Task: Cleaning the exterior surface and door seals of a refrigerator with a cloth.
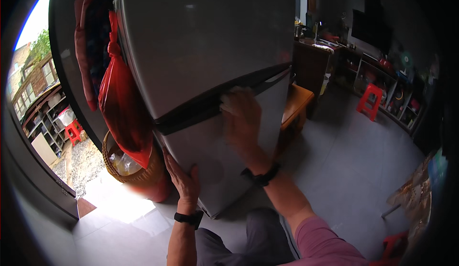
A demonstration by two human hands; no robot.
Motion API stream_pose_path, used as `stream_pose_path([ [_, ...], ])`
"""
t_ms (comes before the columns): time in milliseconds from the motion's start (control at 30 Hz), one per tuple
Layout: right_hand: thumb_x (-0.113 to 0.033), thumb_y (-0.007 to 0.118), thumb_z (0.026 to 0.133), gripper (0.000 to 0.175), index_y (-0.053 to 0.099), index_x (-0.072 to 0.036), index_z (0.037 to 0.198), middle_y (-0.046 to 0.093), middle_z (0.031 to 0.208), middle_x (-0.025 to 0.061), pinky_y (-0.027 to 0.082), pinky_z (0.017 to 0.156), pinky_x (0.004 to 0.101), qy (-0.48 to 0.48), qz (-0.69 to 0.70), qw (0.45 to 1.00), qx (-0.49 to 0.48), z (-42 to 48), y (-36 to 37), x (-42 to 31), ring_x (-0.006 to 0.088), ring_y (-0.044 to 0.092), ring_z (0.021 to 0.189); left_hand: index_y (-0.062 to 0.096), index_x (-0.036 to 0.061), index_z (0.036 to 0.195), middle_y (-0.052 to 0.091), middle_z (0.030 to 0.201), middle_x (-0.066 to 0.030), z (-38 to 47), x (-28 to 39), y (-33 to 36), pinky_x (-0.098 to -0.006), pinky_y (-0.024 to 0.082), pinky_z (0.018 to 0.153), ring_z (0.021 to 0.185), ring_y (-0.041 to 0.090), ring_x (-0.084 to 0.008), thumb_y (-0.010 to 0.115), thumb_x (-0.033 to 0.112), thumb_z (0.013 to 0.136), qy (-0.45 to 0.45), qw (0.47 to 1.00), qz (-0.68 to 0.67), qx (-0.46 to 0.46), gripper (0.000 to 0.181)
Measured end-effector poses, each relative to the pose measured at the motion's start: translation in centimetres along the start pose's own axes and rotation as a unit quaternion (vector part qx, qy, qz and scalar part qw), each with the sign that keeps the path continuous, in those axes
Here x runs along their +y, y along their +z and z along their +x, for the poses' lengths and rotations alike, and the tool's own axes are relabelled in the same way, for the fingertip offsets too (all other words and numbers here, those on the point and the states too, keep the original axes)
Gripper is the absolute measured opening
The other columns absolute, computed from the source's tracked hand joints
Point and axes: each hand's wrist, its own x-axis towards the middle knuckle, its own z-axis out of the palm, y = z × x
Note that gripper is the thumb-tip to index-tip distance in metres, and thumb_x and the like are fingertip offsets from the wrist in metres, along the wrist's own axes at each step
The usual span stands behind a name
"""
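Observation:
A two-door refrigerator [208,43] with a grey front stands before me. A dark handle strip [193,110] runs across it between the upper and lower doors. My right hand [244,117], blurred, holds a pale crumpled cloth [231,99] against that strip. The exact edges of the cloth are hard to make out. Lower down, my left hand [184,181] rests flat along the left edge of the lower door [218,158], fingers pointing up and thumb apart, holding nothing. Each wrist wears a dark band.
A knotted red plastic bag [123,104] hangs on the refrigerator's left side, above a woven basket [143,176]. To the right are a wooden bench [296,101], a red stool [370,101] and a shelved counter [376,76]. An open doorway [82,165] lies left.

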Motion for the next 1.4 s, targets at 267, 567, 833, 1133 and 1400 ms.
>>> stream_pose_path([
  [267, -0.018, 0.067, 0.085, 0.053, 0.054, -0.009, 0.136, 0.056, 0.134, 0.0108, 0.035, 0.104, 0.0501, -0.047, 0.149, 0.985, -0.077, 0.3, -0.9, -6.6, 0.0337, 0.050, 0.126, 0.012, -0.0057, 0.153, 0.023, 0.155, -0.0332, -0.5, -1.0, 0.0, -0.0552, 0.029, 0.114, 0.141, 0.028, -0.0512, 0.059, 0.037, 0.096, -0.011, 1.000, 0.005, -0.001, 0.086],
  [567, -0.022, 0.059, 0.087, 0.056, 0.049, -0.004, 0.139, 0.046, 0.146, 0.0156, 0.030, 0.115, 0.0548, 0.033, 0.037, 0.999, 0.010, -3.7, 0.6, 3.0, 0.0354, 0.040, 0.139, 0.007, -0.0049, 0.155, 0.019, 0.158, -0.0308, -0.7, 0.1, 0.8, -0.0483, 0.019, 0.119, 0.147, 0.022, -0.0445, 0.051, 0.035, 0.098, -0.020, 1.000, 0.012, 0.006, 0.082],
  [833, -0.020, 0.054, 0.094, 0.045, 0.049, -0.001, 0.135, 0.048, 0.143, 0.0225, 0.030, 0.113, 0.0565, -0.047, -0.004, 0.995, -0.092, -8.0, 0.6, 2.5, 0.0399, 0.037, 0.141, 0.006, -0.0052, 0.155, 0.018, 0.159, -0.0296, -0.4, -0.5, 0.3, -0.0477, 0.018, 0.120, 0.148, 0.021, -0.0420, 0.046, 0.037, 0.100, -0.027, 1.000, -0.009, -0.002, 0.081],
  [1133, -0.009, 0.053, 0.094, 0.056, 0.035, 0.007, 0.144, 0.028, 0.153, 0.0312, 0.026, 0.116, 0.0533, 0.230, 0.077, 0.970, 0.027, -5.3, 1.4, 6.4, 0.0506, 0.028, 0.141, 0.007, -0.0011, 0.157, 0.017, 0.159, -0.0268, -0.5, -0.1, 0.8, -0.0492, 0.018, 0.119, 0.147, 0.021, -0.0410, 0.044, 0.041, 0.101, -0.061, 0.998, -0.003, 0.013, 0.079],
  [1400, -0.021, 0.044, 0.100, 0.057, 0.030, 0.005, 0.150, 0.017, 0.158, 0.0316, 0.020, 0.120, 0.0494, 0.218, 0.032, 0.975, 0.011, -6.3, 2.1, 16.7, 0.0508, 0.018, 0.145, 0.010, 0.0047, 0.156, 0.019, 0.157, -0.0259, -0.8, 0.8, 2.3, -0.0560, 0.033, 0.110, 0.145, 0.023, -0.0437, 0.039, 0.056, 0.101, -0.082, 0.995, 0.023, 0.053, 0.081],
])
